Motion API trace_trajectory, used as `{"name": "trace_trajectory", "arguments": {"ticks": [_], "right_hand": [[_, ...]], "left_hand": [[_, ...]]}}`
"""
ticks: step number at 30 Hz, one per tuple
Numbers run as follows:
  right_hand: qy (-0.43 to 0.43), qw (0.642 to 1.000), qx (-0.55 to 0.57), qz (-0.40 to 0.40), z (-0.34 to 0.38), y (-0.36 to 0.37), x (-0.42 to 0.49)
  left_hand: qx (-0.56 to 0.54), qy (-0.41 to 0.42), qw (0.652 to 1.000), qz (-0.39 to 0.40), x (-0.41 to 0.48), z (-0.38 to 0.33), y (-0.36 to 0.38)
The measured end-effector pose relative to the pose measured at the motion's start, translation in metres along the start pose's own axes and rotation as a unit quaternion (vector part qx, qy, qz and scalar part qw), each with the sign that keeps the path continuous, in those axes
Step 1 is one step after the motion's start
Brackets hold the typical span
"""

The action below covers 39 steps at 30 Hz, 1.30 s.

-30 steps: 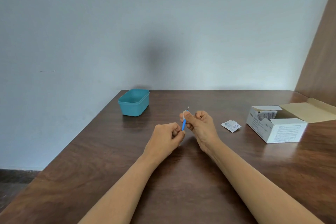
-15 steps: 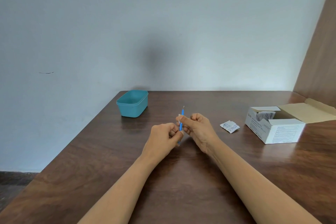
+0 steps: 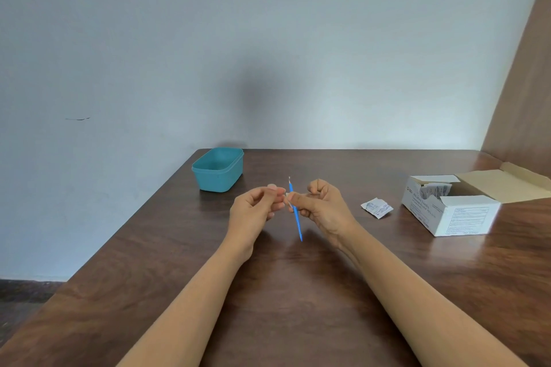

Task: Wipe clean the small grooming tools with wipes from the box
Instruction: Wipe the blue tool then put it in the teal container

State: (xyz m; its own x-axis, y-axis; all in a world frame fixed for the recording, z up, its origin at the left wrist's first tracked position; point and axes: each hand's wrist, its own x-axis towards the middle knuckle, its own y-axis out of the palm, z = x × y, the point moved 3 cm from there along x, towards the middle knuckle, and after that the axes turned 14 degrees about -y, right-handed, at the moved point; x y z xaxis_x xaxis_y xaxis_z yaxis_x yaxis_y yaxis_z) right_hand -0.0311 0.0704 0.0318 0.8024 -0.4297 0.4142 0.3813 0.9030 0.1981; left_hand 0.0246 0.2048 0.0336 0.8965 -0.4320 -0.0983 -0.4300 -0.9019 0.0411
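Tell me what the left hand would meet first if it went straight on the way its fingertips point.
Probably the blue tool, pinched with a wipe in the right hand. The left hand points rightward at it across a narrow gap, though depth is hard to judge.

On the table (image 3: 283, 292), a tub (image 3: 217, 170) stands back left, a box (image 3: 450, 211) right, a packet (image 3: 377, 207) beside it.

Two hands (image 3: 256, 207) (image 3: 323, 207), one blue tool (image 3: 296, 217), one teal tub (image 3: 216, 181), one open box (image 3: 447, 219), one torn sachet (image 3: 376, 207), perhaps one wipe (image 3: 287, 195).
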Motion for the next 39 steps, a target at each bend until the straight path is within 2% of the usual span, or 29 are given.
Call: {"name": "trace_trajectory", "arguments": {"ticks": [7, 16, 24, 32, 39], "right_hand": [[-0.006, 0.996, -0.069, 0.047, -0.002, 0.004, -0.003], [-0.006, 0.996, -0.075, 0.053, -0.002, 0.005, -0.005], [0.039, 0.996, -0.022, 0.071, -0.009, 0.008, -0.005], [0.019, 0.993, -0.088, 0.077, -0.003, 0.009, -0.005], [0.031, 0.993, -0.054, 0.097, -0.006, 0.012, -0.005]], "left_hand": [[-0.005, -0.025, 1.0, 0.009, -0.002, 0.0, 0.001], [0.012, -0.018, 0.999, 0.032, -0.002, 0.001, 0.003], [0.034, -0.011, 0.999, 0.009, 0.0, 0.003, 0.004], [0.029, -0.004, 0.999, -0.015, 0.001, 0.002, 0.005], [0.007, -0.003, 1.0, -0.009, 0.003, 0.003, 0.002]]}}
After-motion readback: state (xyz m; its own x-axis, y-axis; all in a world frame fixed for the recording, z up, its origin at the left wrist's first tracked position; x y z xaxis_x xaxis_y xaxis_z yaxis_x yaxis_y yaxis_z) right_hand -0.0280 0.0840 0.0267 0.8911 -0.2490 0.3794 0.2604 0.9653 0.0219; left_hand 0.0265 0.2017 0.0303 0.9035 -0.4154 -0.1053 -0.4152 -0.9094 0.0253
